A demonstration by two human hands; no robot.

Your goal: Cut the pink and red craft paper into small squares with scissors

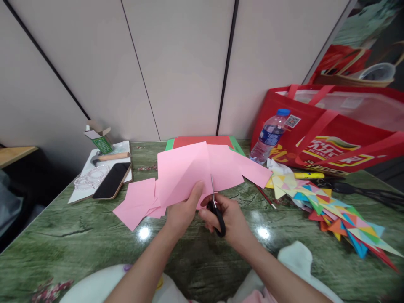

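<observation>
My left hand [182, 210] pinches the lower edge of a large pink paper sheet [192, 170], holding it up over the green marble table [78, 240]. My right hand [227, 219] grips black-handled scissors [215, 206], whose blades point upward into the sheet's lower edge. Several smaller pink paper squares [137, 202] lie on the table just left of my left hand.
A stack of red and green paper [202, 142] lies behind the sheet. At left, a phone [112, 180], beads [91, 176] and a hammer [109, 157] rest on a white board. At right are a water bottle [269, 136], a red bag [341, 130], and colourful paper triangles [334, 210].
</observation>
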